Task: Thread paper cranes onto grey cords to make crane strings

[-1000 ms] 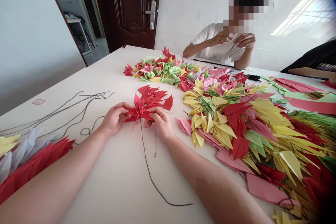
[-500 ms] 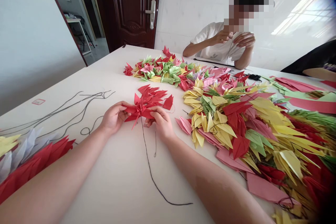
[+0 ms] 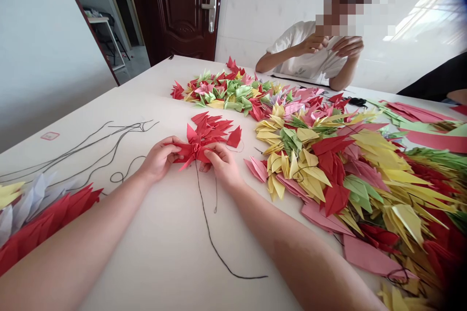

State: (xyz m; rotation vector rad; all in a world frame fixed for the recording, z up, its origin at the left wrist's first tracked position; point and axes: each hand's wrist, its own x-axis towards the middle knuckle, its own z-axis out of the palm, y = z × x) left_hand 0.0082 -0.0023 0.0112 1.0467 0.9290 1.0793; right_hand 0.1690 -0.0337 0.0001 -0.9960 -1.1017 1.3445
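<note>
Between my two hands a red folded-paper crane (image 3: 196, 150) is stretched out by its wings. My left hand (image 3: 160, 159) is closed on the left wing, and my right hand (image 3: 226, 164) pinches the right wing with thumb and fingers. From the crane's middle a black cord (image 3: 210, 238) runs down and curls across the white table. A thin looped wire or thread (image 3: 215, 198) hangs below my right hand. Just beyond the crane lies a cluster of red folded paper pieces (image 3: 214, 129), with one red piece (image 3: 234, 136) apart at its right.
A heap of yellow, red, pink and green folded paper (image 3: 302, 155) covers the right side. Black cords (image 3: 91, 143) lie to the left, above strung red and lilac paper (image 3: 54, 223). Across the white table (image 3: 146, 92) a person in a white shirt (image 3: 295, 51) works with raised hands.
The view has tilted slightly. The crane's pointed red tip beneath my fingers sits higher and closer to its body. Both hands keep hold of the wings.
</note>
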